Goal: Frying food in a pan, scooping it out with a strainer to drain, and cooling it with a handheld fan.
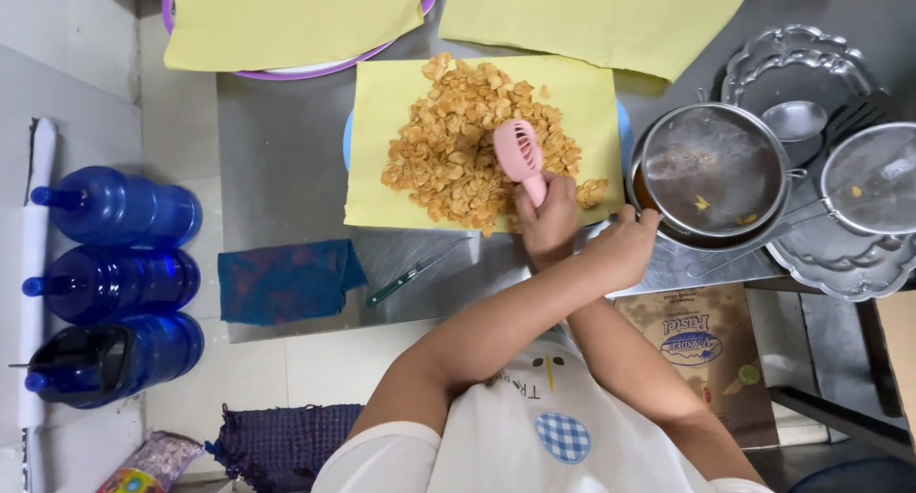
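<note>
Gleaming steel counter [286, 159] beside white tiled floor [86, 92].

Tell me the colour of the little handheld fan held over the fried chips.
The handheld fan is pink, gripped in the left hand; the head view shows it.

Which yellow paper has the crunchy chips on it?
The middle yellow paper, right by the left hand holding the pink fan. It carries the chips; the two papers behind it show none.

one head-worn camera looks straight down, close above the steel counter [286, 168].
</note>
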